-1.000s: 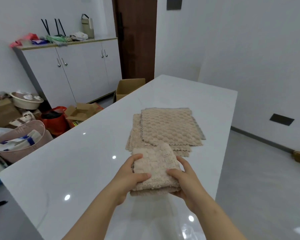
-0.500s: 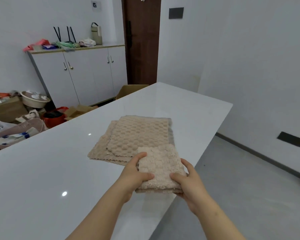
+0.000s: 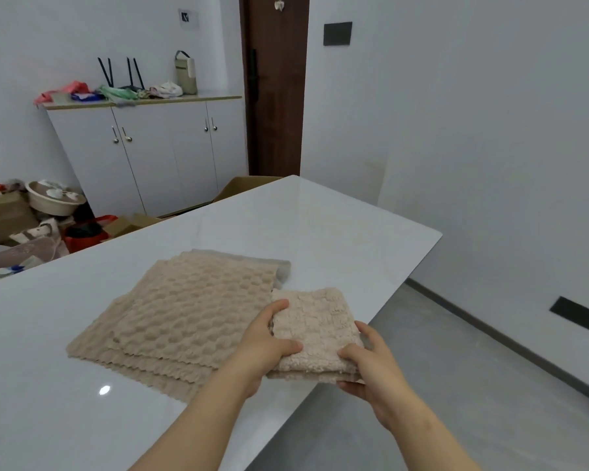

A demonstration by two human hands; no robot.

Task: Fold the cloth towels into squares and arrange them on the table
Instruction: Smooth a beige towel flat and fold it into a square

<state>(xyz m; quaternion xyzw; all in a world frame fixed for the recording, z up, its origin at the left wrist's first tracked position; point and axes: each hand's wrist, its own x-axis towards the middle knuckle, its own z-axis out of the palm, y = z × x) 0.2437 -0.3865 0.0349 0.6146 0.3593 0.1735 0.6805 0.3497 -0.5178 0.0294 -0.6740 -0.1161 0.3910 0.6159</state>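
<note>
Both hands hold the folded towel (image 3: 317, 331) at the near right edge of the desk (image 3: 320, 226), just right of the flat stack of unfolded towels (image 3: 191, 311). The left hand (image 3: 266, 348) pinches its left side and the right hand (image 3: 371, 365) clasps its near right corner, each grip closed on the cloth. Holding it from two sides probably keeps the layers square, ready to be set down apart from the stack.

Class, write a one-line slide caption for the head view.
Left hand and right hand grip a folded beige towel at the white table, beside a stack of flat towels.
</note>
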